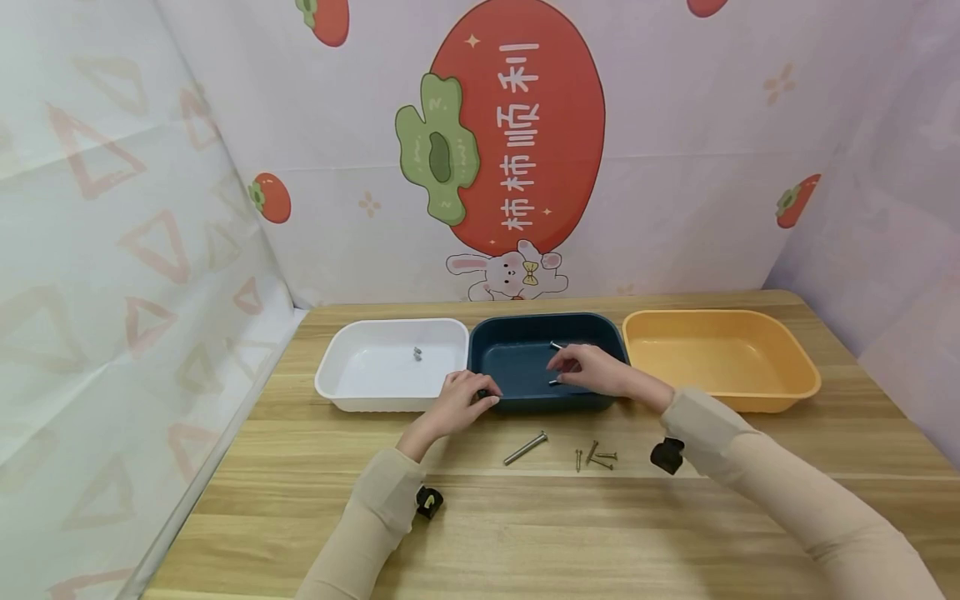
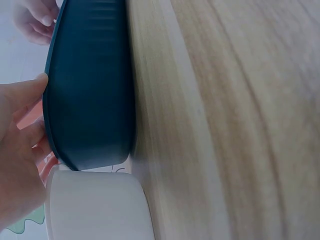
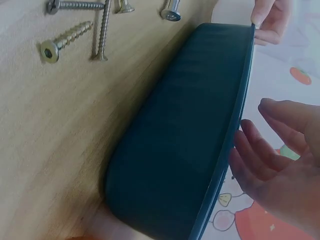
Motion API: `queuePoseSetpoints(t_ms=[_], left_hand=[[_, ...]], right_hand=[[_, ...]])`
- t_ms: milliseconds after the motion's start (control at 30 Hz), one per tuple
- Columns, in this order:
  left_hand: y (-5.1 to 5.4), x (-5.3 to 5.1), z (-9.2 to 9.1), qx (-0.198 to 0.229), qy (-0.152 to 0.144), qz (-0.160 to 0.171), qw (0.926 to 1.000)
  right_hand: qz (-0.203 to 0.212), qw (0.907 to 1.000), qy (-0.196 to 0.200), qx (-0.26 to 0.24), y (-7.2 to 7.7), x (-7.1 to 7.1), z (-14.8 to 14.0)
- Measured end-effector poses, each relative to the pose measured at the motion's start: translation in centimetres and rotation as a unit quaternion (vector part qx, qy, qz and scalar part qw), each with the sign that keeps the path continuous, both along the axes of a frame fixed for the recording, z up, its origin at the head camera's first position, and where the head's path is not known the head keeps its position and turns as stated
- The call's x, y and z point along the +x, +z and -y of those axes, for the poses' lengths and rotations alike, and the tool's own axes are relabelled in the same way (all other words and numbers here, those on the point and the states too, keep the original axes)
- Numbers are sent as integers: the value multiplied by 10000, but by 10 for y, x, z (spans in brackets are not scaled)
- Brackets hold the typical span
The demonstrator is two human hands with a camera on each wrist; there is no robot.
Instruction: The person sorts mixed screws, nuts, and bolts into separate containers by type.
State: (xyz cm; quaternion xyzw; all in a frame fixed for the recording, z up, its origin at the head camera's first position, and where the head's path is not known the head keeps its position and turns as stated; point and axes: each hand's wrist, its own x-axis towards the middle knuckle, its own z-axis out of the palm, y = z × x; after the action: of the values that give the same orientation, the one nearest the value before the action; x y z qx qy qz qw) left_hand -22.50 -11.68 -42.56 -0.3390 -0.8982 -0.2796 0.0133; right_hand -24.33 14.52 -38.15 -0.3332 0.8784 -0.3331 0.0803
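My left hand (image 1: 459, 400) grips the near-left rim of a dark blue tray (image 1: 513, 375). The left wrist view shows its thumb against the rim and the other fingers passing behind it. Over the right part of that tray hovers my right hand (image 1: 588, 368), its fingers loosely bent. In the right wrist view, thumb and fingertips stand apart with nothing visible between them. Two small metal pieces show in the tray beside this hand, one beyond it (image 1: 555, 345) and one below its fingertips (image 1: 553, 382); the hand partly hides them.
A white tray (image 1: 360, 367) holding small metal pieces (image 1: 417, 353) adjoins on the left. On the right stands a yellow tray (image 1: 705, 367). In front lie a long silver bolt (image 1: 525, 448) and several brass-coloured screws (image 1: 602, 462). A printed cloth (image 1: 645, 225) hangs behind the table.
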Motion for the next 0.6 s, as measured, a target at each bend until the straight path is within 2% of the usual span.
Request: queuePoseSetpoints(t_ms=[200,600], left_hand=[[1,1,0,13,18,-14,10000],[1,0,-1,8,1,13,10000]], right_hand=[[79,9999,35,-131,3,10,1],[-180,9981,377,-455,5,27,4]])
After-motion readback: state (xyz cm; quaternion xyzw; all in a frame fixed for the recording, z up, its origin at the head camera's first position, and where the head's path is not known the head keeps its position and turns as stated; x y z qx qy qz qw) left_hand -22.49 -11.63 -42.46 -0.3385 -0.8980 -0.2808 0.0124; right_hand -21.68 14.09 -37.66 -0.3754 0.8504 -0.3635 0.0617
